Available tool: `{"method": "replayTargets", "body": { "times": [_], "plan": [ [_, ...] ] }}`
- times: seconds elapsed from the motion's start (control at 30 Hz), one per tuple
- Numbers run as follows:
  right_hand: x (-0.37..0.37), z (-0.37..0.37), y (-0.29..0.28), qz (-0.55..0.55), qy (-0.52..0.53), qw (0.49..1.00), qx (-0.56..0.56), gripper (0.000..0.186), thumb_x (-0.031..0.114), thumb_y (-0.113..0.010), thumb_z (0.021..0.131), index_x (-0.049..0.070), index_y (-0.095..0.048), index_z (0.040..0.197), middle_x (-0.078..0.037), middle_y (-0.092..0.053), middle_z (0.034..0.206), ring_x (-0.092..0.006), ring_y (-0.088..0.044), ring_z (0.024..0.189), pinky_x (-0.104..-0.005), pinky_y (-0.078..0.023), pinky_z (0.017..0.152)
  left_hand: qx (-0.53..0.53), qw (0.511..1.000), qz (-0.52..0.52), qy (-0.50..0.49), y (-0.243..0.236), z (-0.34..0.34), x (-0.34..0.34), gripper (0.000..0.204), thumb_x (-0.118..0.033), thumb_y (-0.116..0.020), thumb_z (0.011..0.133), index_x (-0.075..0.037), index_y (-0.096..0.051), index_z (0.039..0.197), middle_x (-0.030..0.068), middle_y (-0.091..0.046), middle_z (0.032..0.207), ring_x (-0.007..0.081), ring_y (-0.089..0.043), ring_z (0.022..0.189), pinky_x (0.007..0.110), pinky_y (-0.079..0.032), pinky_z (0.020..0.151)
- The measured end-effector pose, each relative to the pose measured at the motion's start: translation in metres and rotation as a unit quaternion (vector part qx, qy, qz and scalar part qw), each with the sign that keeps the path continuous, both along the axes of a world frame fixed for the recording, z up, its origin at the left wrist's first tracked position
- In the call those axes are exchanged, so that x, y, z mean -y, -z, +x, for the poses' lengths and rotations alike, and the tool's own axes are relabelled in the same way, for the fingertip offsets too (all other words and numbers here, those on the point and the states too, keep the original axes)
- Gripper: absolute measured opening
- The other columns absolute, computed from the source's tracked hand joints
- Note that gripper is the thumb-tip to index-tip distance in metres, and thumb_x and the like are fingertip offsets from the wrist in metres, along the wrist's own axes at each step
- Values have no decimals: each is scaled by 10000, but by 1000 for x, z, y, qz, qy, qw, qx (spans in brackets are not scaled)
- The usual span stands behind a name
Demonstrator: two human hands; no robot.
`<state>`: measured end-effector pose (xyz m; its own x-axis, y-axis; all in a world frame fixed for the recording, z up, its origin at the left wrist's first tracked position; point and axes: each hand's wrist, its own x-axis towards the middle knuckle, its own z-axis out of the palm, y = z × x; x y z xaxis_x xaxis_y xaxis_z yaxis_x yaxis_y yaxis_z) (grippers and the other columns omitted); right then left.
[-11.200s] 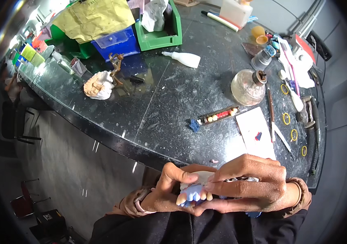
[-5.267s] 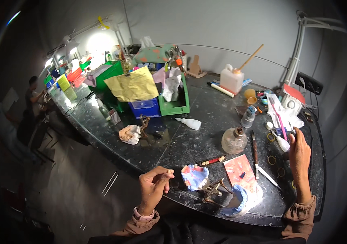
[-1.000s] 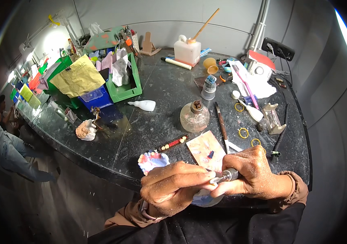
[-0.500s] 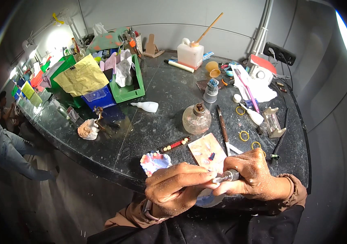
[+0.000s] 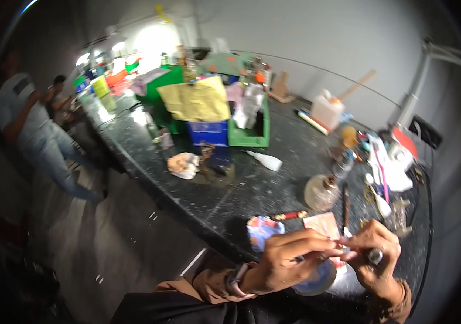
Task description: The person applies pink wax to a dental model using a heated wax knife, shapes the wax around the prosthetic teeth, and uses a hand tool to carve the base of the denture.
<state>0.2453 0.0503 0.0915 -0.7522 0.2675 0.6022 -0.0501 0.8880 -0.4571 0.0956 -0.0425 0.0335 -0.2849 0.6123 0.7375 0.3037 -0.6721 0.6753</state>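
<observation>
My left hand [image 5: 292, 258] is closed in a pinch, its fingertips meeting those of my right hand; what it pinches is too small and blurred to name. Inside my right hand [image 5: 381, 245] is a silver rotary handpiece [image 5: 375, 256], its rounded end showing below the fingers. Under both hands lies a round bluish-grey piece [image 5: 316, 279], partly covered. Just beyond my left hand rests a blue and pink dental mould [image 5: 263, 232]. A red wax strip with teeth [image 5: 291, 215] and a pink wax sheet [image 5: 322, 223] are close by.
A glass spirit lamp [image 5: 319, 194] and a wax knife [image 5: 346, 208] stand beyond the hands. Farther off are a white squeeze bottle [image 5: 267, 160], a dental cast [image 5: 182, 165], a green bin [image 5: 265, 125] and a plastic jug [image 5: 327, 109]. Another person [image 5: 44, 127] stands at left.
The view has swung left, so the bench appears shifted to the right and the standing person shows more fully. Both hands stay together; the handpiece has turned, its rear end now pointing toward me.
</observation>
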Motion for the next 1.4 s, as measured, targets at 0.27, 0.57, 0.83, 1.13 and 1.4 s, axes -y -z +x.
{"method": "replayTargets", "body": {
  "times": [0.27, 0.57, 0.83, 1.13, 1.4],
  "plan": [
    [10, -8, 13, -118, 57, 990, -57, 177, 108, -723, 703, -11, -596, 668, -87, -566, 621, -157, -515, 548, -266, -389, 507, -5, 999, -37, 8, 12, -1, 4, 157, -20, -649, 767, 17, -615, 916, 112, -620, 858, 192, -641, 793, 258, -524, 614],
    [14, -5, 13, -136, 52, 989, -25, 127, 2, -565, 774, -8, -476, 685, -77, -492, 644, -138, -473, 563, -253, -356, 511, 18, 998, -55, 39, 5, 1, 6, 155, -30, -684, 746, 33, -628, 876, 136, -644, 836, 193, -645, 792, 259, -514, 632],
    [15, -5, 12, -148, 80, 986, -19, 179, 70, -522, 821, 23, -460, 660, -53, -462, 659, -97, -422, 558, -227, -313, 512, 27, 999, -29, 17, 3, 3, 6, 157, -146, -680, 775, -18, -655, 861, 80, -638, 768, 141, -619, 678, 242, -469, 544],
    [12, -1, 21, -89, 54, 989, -109, 313, 251, -685, 771, 21, -498, 671, -55, -492, 642, -132, -455, 564, -271, -345, 510, 115, 981, -65, 143, 1, -1, 6, 166, -148, -664, 793, -9, -660, 883, 59, -642, 778, 83, -587, 724, 218, -452, 598],
    [19, -2, 15, -50, 62, 996, -47, 197, 219, -704, 750, 60, -615, 675, -53, -480, 644, -151, -486, 567, -265, -357, 488, 152, 955, -135, 217, 0, -1, 13, 208, -178, -667, 797, -19, -668, 932, 49, -640, 778, 52, -540, 684, 195, -419, 577]
  ]
}}
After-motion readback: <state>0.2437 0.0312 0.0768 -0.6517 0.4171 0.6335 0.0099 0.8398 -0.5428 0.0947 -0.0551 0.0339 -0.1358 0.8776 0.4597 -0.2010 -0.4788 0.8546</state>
